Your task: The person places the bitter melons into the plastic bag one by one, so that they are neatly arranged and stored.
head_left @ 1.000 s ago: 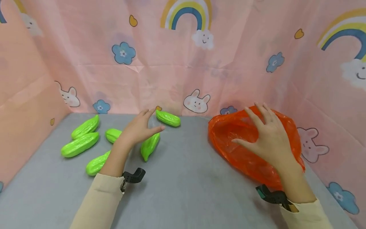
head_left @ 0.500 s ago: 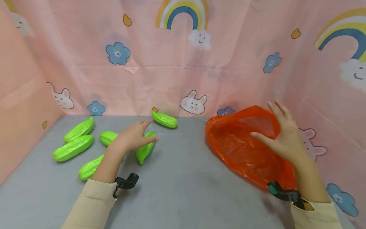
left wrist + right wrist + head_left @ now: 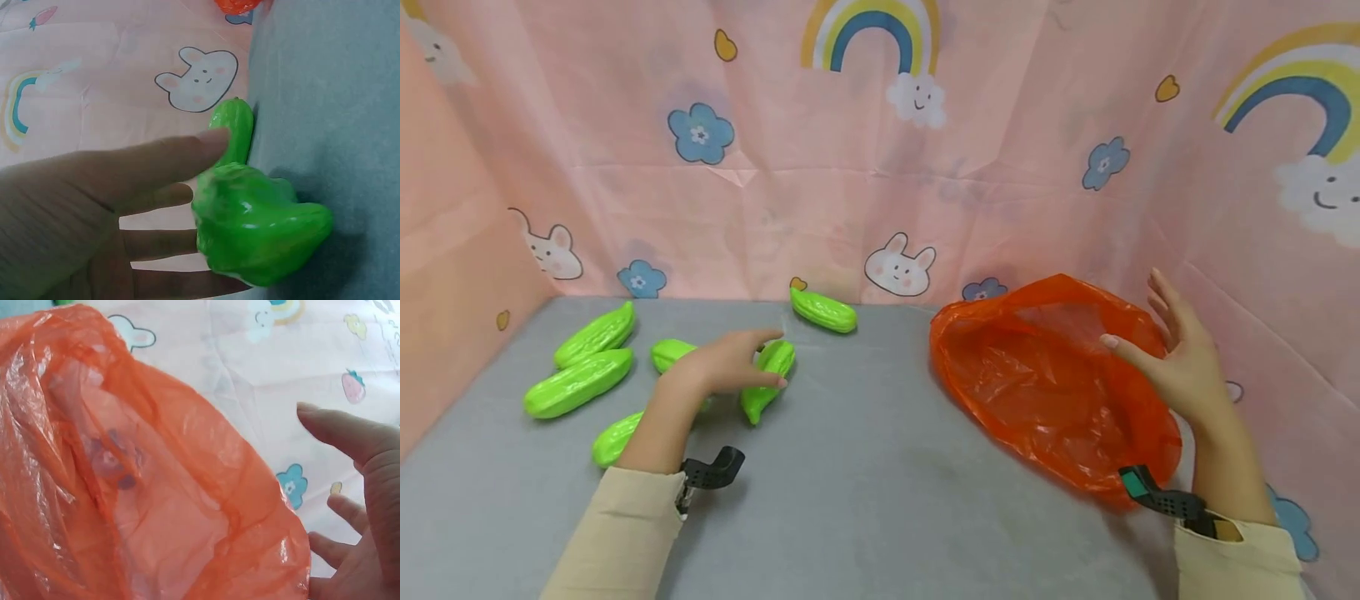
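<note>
In the head view my left hand (image 3: 724, 364) is spread around a glossy green bitter gourd (image 3: 772, 364) lying on the grey tabletop. The left wrist view shows this bitter gourd (image 3: 256, 225) between the thumb and the fairly straight fingers; firm contact cannot be made out. My right hand (image 3: 1191, 367) is held up at the right edge of an orange plastic bag (image 3: 1045, 400), thumb and fingers apart. The bag's mouth gapes toward me. In the right wrist view the fingers of my right hand (image 3: 369, 519) are beside the bag's edge (image 3: 275, 519), holding nothing.
Another bitter gourd (image 3: 823, 312) lies farther back near the pink curtain (image 3: 775, 208). At the left, several more lie on the grey table (image 3: 880, 500), including a touching pair (image 3: 580, 383); my left forearm partly covers others. Pink cloth walls stand on the sides and back.
My left hand has lowered, its fingers now around the nearer bitter gourd. My right hand has moved right, from in front of the bag's opening to its right edge. The view has shifted slightly.
</note>
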Available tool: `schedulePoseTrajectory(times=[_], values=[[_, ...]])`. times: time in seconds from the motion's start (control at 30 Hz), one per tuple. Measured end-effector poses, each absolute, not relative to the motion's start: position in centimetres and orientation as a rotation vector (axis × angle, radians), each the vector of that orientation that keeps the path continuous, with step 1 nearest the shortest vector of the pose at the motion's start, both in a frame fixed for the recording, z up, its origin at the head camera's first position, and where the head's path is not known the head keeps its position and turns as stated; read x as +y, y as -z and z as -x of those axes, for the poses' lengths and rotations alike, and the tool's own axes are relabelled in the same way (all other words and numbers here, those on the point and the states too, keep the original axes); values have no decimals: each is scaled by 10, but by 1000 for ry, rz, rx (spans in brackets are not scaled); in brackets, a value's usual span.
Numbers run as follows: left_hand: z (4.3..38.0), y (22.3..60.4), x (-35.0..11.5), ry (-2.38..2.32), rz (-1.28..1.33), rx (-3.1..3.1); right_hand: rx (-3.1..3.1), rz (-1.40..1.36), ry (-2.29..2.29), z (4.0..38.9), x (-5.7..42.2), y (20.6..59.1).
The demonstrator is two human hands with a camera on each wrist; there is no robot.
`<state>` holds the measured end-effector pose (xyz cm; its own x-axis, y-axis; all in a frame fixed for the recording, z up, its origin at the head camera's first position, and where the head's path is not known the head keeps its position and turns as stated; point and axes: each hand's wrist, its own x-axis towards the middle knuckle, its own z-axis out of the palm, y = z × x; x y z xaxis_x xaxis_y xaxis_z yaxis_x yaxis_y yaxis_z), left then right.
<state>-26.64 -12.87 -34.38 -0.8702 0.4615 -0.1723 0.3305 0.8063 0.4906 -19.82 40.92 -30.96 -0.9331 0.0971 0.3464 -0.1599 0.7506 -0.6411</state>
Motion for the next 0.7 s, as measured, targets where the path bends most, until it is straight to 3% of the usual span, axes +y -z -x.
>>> schedulePoseTrajectory(times=[0.43, 0.7], values=[[268, 347, -129, -621, -617, 2713, -2923, -130, -1016, 184, 453, 309], [263, 341, -126, -574, -599, 2678, -2943, -235, -927, 189, 449, 310]])
